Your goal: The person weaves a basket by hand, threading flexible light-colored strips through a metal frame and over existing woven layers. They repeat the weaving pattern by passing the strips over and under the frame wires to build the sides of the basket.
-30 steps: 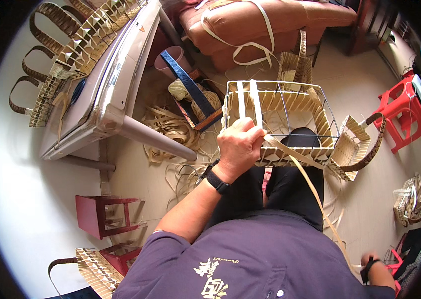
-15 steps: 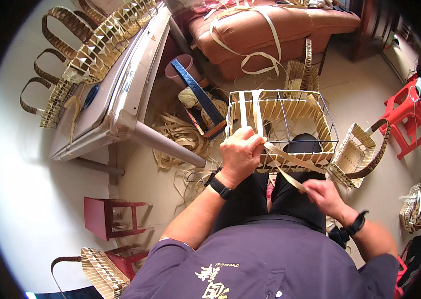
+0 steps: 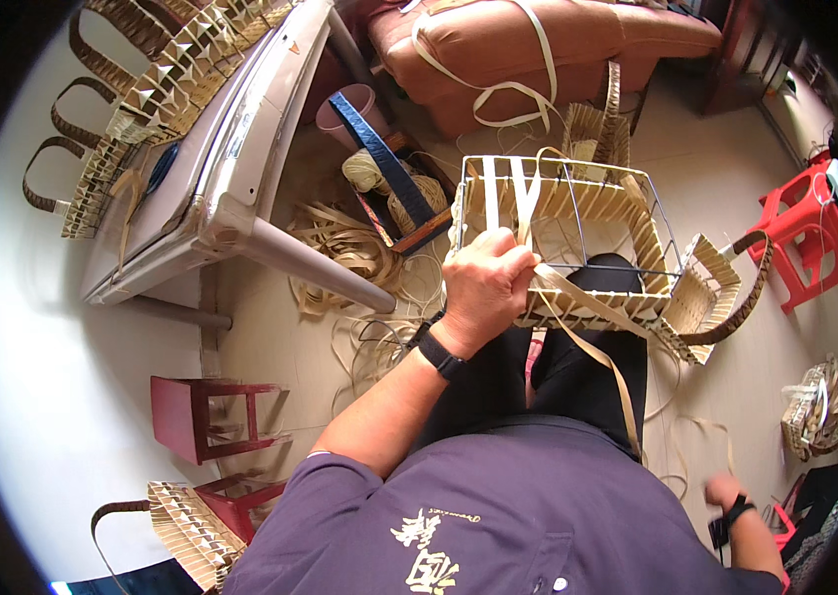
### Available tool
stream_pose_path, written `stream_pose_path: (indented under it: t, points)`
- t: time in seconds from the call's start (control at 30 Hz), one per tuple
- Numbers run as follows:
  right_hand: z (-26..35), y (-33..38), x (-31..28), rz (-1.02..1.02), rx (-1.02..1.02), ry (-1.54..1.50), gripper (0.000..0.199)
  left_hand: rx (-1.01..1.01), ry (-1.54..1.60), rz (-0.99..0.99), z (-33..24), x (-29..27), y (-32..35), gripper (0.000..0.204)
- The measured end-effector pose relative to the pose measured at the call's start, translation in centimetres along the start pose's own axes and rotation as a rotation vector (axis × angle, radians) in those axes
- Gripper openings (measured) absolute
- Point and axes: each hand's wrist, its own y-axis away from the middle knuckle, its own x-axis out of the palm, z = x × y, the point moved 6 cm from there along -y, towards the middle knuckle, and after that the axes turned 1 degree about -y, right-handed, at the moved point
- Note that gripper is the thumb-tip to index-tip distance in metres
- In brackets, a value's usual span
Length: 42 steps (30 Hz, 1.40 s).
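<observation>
A rectangular wire basket frame (image 3: 577,203), its sides partly wrapped in pale woven strips, rests over my knees. My left hand (image 3: 488,278) is closed on the near left part of the frame, pinching flat beige strips. Two pale strips (image 3: 491,193) run across the open wire top to this hand. From it a loose strip (image 3: 602,357) hangs down over my right thigh. My right hand (image 3: 726,491) is far out at the lower right, its fingers drawn together and a little blurred. A thin strip reaches down to its fingers.
A small handled basket (image 3: 704,297) touches the frame's right side. Left stands a table (image 3: 230,213) bearing finished baskets; coiled strips (image 3: 344,248) and a blue-handled box (image 3: 384,164) lie beyond its leg. Red stools (image 3: 810,233) stand right, a brown sofa (image 3: 577,45) at the back.
My right hand has swung from beside the frame down and out to the lower right. The strip it held near the frame now hangs slack over my thigh. My left hand keeps its grip.
</observation>
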Motion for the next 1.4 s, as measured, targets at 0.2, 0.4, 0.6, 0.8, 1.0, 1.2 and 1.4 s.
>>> stream_pose_path:
  t: [0.2,0.4,0.6,0.8,1.0,1.2,1.4]
  points:
    - [26.1,0.4,-46.6,-0.797,-0.661,-0.859,0.041,0.015,-0.035,0.012,0.0,-0.1,-0.1,0.011]
    - [36.3,-0.3,-53.6,-0.399,-0.856,-1.233,0.037,-0.034,-0.039,0.036,1.0,-0.6,0.4,0.013]
    - [28.8,-1.1,-43.2,-0.444,-0.707,-0.954,0.018,-0.003,-0.059,0.008,0.4,-0.5,0.4,0.006]
    - [28.3,1.8,-48.3,-0.525,-0.746,-0.976,0.051,0.01,-0.039,0.021,0.0,0.3,0.2,0.009]
    - [37.1,-3.6,-53.5,-0.164,-0.872,-1.426,0.063,-0.001,-0.045,0.042,-0.8,1.0,-0.4,0.01]
    - [39.9,-4.4,-57.9,0.189,-0.95,-1.639,0.02,-0.05,-0.065,0.04,0.9,0.0,0.3,0.009]
    - [29.6,-1.9,-50.1,-0.476,-0.851,-0.796,0.019,-0.036,-0.057,0.032,0.6,-0.6,0.5,0.009]
